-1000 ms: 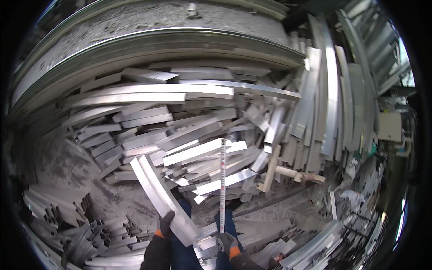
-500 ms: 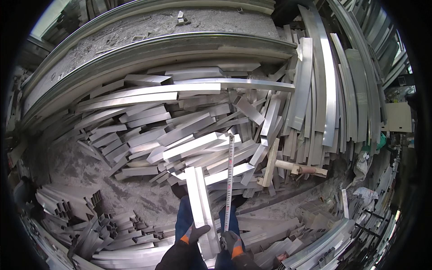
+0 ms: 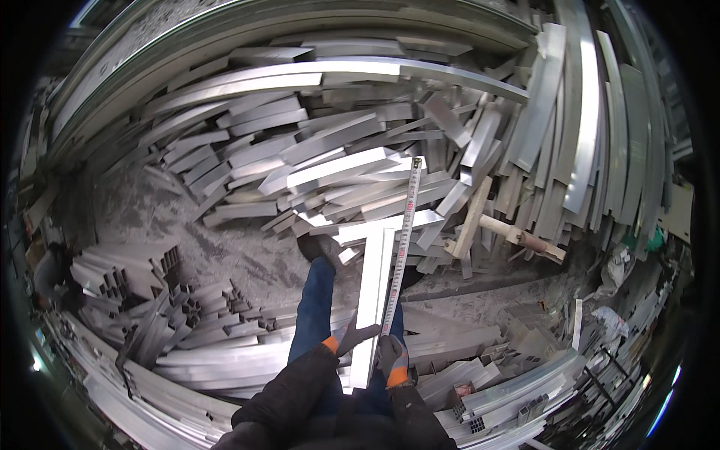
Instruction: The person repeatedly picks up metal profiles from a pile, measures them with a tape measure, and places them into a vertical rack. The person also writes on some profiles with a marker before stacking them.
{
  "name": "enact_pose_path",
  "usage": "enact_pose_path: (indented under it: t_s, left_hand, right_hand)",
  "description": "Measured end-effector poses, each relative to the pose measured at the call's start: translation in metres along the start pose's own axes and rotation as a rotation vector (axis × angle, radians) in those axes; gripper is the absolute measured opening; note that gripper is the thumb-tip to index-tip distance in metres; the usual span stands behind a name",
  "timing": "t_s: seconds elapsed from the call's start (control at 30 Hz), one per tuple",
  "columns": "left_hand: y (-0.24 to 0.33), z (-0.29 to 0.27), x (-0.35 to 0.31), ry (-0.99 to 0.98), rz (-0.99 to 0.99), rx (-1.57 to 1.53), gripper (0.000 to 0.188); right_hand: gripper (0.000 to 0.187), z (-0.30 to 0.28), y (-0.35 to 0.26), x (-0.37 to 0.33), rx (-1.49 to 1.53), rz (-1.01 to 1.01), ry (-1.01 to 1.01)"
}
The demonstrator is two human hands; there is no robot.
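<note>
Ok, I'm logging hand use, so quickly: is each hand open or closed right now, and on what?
Left hand: closed, holding a silver metal bar.
Right hand: closed, holding a tape measure, blade extended.

At lower centre, the left glove [image 3: 355,337] and right glove [image 3: 391,352] are dark grey with orange cuffs [image 3: 397,376]; sleeves [image 3: 292,399] near-black, trousers [image 3: 313,307] blue. The bar [image 3: 371,292] is bright silvery white, the tape [image 3: 403,247] white with black and red marks. Mid-right, the wood [image 3: 470,217] is tan. Left of centre, the grey floor [image 3: 217,251] has darker smudges.
</note>
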State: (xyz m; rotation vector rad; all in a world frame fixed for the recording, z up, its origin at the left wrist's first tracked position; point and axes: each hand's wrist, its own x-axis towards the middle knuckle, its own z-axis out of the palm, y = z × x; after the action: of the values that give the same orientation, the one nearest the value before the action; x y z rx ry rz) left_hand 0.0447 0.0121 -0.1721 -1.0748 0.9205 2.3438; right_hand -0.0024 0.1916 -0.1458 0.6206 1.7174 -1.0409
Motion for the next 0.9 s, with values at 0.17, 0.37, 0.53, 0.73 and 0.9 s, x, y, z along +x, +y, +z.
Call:
enact_pose_path:
  t_s: [0.17,0.37,0.53,0.73,0.9]
  left_hand:
    - [0.001,0.001,-0.007,0.012,0.007,-0.063,0.099]
    - [-0.015,-0.005,-0.012,0.023,0.002,-0.058,0.09]
    - [-0.03,-0.015,-0.009,0.143,0.167,0.048,0.101]
    - [-0.037,-0.028,-0.031,0.169,0.135,0.044,0.111]
    - [-0.058,-0.022,-0.036,0.272,0.271,0.175,0.104]
  right_hand:
    - [0.028,0.003,-0.017,-0.009,-0.11,-0.017,-0.032]
    - [0.024,0.004,-0.006,-0.005,0.042,0.015,0.007]
    - [0.033,0.002,-0.024,-0.021,-0.832,-0.344,0.104]
    - [0.023,0.016,-0.059,-0.036,-1.049,-0.328,-0.095]
    - [0.023,0.036,-0.062,-0.037,-0.788,-0.175,-0.263]
